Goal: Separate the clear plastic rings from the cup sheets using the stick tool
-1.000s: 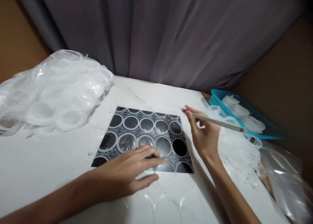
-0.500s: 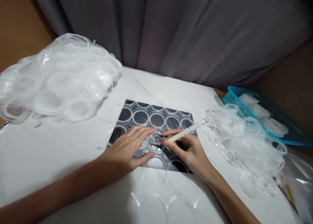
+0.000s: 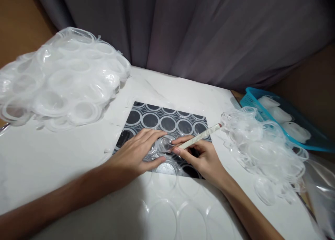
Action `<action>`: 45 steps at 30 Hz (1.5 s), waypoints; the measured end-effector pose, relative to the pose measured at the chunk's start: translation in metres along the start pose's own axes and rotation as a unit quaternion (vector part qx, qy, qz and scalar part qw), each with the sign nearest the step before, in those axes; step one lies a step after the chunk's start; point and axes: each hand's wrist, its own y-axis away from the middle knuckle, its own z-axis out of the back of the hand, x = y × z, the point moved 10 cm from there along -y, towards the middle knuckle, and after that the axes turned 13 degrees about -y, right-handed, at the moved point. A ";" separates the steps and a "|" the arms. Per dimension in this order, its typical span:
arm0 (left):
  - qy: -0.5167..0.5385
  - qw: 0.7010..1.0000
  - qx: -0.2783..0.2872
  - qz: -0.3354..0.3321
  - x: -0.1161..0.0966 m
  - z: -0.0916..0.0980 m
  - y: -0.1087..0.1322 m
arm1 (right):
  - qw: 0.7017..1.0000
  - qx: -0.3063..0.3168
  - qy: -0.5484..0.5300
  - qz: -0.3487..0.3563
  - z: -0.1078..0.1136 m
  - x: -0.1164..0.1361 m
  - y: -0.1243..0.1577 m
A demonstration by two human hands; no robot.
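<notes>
- Two bare hands are meeting over a dark panel (image 3: 188,171), which is lying on a white table (image 3: 65,145).
- The right hand (image 3: 205,159) is gripping a slender stick (image 3: 200,137) between thumb and forefinger, the pinch closing narrowly; the markings on its shaft are showing too small to read.
- The stick's long axis is slanting across the panel: its reddish-brown end is pointing up and to the right, away from the person, while its other end is aiming down and left into the pinch, where the fingertips are hiding it.
- The left hand (image 3: 138,147) is lying palm down, its fingers close together and its thumb spreading wide, pressing on the clear sheet (image 3: 192,222).
- This thin, glossy plastic sheet is covering the panel and reaching over its near edge, its rows of circles showing pale rims against the black.
- A transparent disc (image 3: 165,144) is sitting between the two hands, wrinkling beside the right fingertips; whether they are pinching it too, one cannot tell.
- A bulky heap of translucent ringed film (image 3: 78,76) is filling the left side; a looser pile of clear rings (image 3: 261,145) is lying at right, near a blue plastic basket (image 3: 252,97) that is holding whitish bundles (image 3: 280,114).
- A grey curtain (image 3: 170,34) is hanging behind in soft vertical folds.
</notes>
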 end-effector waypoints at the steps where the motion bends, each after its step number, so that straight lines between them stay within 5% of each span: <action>1: 0.000 1.000 0.003 0.000 0.001 -0.001 0.000 | 1.000 0.003 0.002 0.002 0.000 0.001 0.001; 8: 0.000 1.000 0.022 0.015 0.003 -0.002 0.000 | 1.000 0.011 0.006 0.004 -0.004 0.000 0.002; 13: -0.019 1.000 -0.001 -0.003 0.000 0.000 -0.001 | 0.991 0.054 0.071 0.100 -0.012 0.017 0.009; 18: -0.024 1.000 -0.012 -0.009 -0.005 0.002 -0.003 | 0.900 0.138 0.314 0.268 -0.038 0.040 0.041; 21: -0.014 1.000 -0.006 -0.005 -0.004 0.002 -0.004 | 0.850 0.138 0.410 0.301 -0.047 0.044 0.050; 24: 0.004 1.000 -0.009 -0.013 0.000 0.001 -0.004 | 0.835 0.110 0.435 0.317 -0.042 0.050 0.043; 31: 0.031 0.999 0.023 -0.003 0.005 -0.008 -0.005 | 0.881 -0.111 0.333 0.317 0.028 0.080 -0.011; 36: 0.072 0.995 0.063 0.023 0.009 -0.004 0.002 | 0.874 -0.304 0.249 0.286 0.060 0.097 -0.013; 40: 0.138 0.981 0.138 0.010 0.025 0.011 0.010 | 0.928 -0.212 0.219 0.215 0.021 0.075 -0.016; 45: 0.093 0.983 0.159 0.019 0.058 0.032 0.013 | 0.986 -0.085 0.086 0.115 -0.029 0.042 -0.015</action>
